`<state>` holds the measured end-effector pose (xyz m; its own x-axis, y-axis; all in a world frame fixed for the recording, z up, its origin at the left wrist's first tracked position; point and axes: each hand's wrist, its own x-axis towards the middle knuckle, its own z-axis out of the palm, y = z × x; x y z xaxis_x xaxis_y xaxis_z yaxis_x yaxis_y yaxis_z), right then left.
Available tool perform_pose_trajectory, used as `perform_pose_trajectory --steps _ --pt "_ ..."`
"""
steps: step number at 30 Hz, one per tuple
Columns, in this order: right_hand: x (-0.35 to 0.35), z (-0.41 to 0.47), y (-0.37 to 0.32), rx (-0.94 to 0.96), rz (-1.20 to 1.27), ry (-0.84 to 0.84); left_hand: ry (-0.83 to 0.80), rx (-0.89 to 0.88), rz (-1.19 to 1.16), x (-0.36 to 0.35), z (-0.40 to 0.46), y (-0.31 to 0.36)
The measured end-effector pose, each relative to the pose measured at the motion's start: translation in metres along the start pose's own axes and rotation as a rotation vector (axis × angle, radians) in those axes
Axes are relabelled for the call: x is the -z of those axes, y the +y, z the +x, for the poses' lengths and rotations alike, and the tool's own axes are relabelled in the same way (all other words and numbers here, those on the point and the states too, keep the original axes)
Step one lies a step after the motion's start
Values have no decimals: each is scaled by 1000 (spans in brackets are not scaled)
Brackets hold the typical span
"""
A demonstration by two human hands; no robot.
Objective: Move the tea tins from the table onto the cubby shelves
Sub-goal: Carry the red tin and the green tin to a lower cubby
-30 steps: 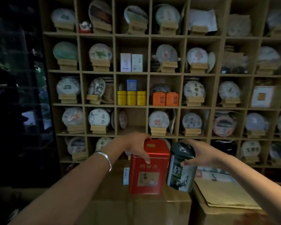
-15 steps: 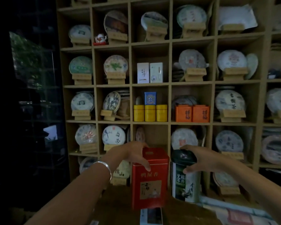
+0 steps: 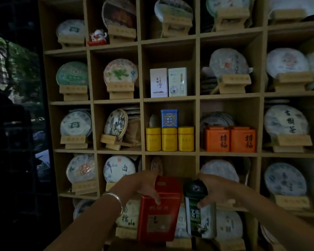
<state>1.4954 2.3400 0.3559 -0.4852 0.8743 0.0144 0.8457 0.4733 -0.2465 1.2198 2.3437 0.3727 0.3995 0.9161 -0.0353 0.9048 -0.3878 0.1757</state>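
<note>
The left hand (image 3: 141, 185) is gripping the top of a square red tea tin (image 3: 158, 212), fingers curled over it. The right hand (image 3: 216, 191) is holding the round dark lid of a green-and-white tea tin (image 3: 199, 218). Both smooth tins are hanging in front of the wooden cubby shelf (image 3: 197, 124), below the three yellow cylinder tins (image 3: 169, 139).

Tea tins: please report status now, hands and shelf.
Left hand grips red tin from the top. Right hand grips green tin by its lid. Both tins held up before the shelf, not yet placed. Cubby behind them looks partly free.
</note>
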Motion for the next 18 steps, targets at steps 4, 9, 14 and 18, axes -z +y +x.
perform_pose_trajectory --steps 4,9,14,18 --pt "2 35 3 -27 16 5 -14 -29 -12 9 39 -26" --pt "5 77 4 -105 -20 31 -9 -95 -5 7 83 -55" --pt "0 115 1 -147 -88 30 6 -122 20 -5 111 -76" --pt "-2 133 8 -176 -101 37 -26 -108 -35 -7 131 -87"
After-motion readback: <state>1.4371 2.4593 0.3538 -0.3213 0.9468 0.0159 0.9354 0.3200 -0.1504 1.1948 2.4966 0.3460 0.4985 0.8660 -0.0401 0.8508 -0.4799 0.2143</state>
